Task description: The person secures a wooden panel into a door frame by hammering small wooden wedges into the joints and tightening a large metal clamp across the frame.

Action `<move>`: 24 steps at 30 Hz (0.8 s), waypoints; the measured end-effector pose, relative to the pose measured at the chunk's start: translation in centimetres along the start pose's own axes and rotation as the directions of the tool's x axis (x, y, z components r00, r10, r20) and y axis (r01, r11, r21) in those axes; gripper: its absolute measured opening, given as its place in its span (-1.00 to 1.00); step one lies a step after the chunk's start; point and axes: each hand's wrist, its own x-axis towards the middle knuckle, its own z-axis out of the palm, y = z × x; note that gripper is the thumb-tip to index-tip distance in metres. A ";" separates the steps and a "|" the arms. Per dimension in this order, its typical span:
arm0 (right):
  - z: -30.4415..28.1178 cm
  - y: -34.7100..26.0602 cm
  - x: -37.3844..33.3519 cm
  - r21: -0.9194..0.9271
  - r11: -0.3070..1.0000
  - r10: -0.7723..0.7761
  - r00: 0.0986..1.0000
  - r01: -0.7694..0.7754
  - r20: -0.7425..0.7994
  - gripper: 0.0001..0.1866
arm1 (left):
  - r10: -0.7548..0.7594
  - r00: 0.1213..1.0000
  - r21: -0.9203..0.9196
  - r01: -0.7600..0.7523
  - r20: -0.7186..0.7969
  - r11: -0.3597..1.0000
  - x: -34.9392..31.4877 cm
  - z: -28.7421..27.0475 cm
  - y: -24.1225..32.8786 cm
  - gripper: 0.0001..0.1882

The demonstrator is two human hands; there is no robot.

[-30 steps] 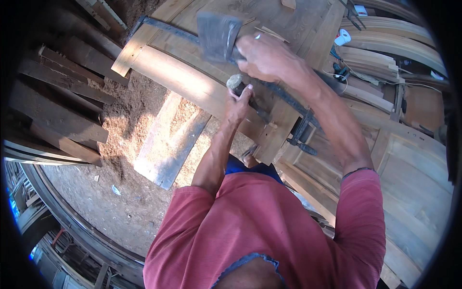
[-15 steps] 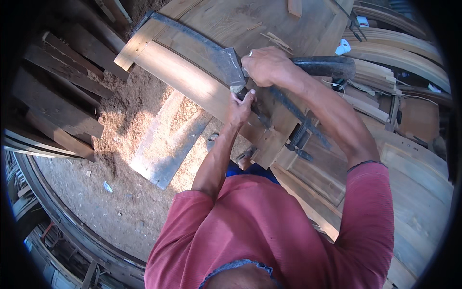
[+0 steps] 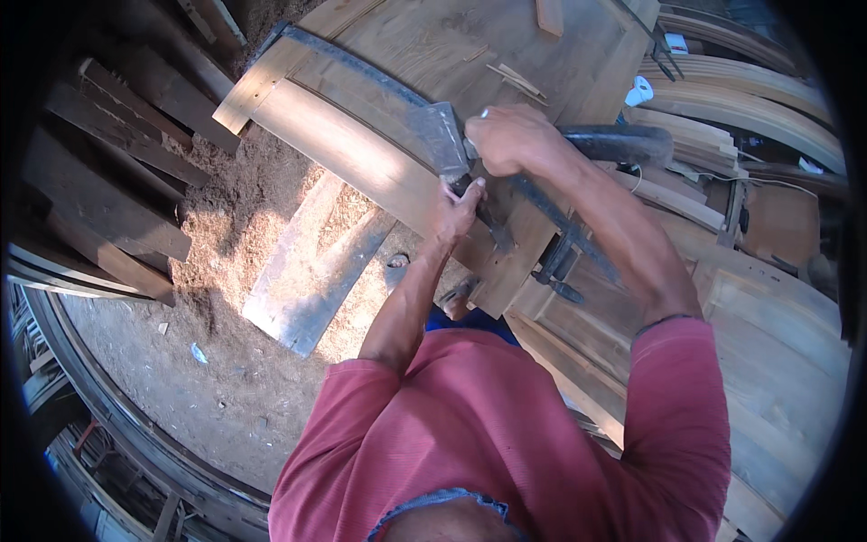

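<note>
Gripping the dark-handled tool (image 3: pixel 623 144) at 1 o'clock, your right hand (image 3: pixel 515 140) is wrapped tight around it, its grey metal head (image 3: pixel 442 135) resting on the wooden door panel (image 3: pixel 361 154). Your left hand (image 3: pixel 456 203) sits just below at 12 (nearer to you), pinching a small dark piece against the panel. The tool's long axis runs left-right; the panel slants from 10 toward 5. 1 white packet (image 3: pixel 639 90) lies at 1 o'clock; its label is too small to tell.

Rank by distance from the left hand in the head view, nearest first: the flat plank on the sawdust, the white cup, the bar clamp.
From the left hand:
1. Bar clamp, just right, below the hand.
2. Flat plank, lower left on the ground.
3. White cup, upper right.
</note>
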 end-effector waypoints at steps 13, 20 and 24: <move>15.3 3.2 -14.0 0.694 0.716 0.502 0.630 0.082 -0.592 -0.66 | 0.239 0.967 0.188 -0.219 -0.092 0.958 2.3 -5.8 12.0 -0.61; 30.9 -1.8 -9.7 0.658 0.674 0.508 0.857 -0.336 -0.083 -0.74 | 0.183 0.859 0.773 -0.511 0.479 0.376 3.6 -1.1 16.1 -0.60; 29.5 -3.6 -10.7 0.700 0.668 0.532 0.820 -0.253 -0.211 -0.68 | 0.072 0.728 0.714 -0.640 0.681 -0.285 5.5 -2.0 11.8 -0.46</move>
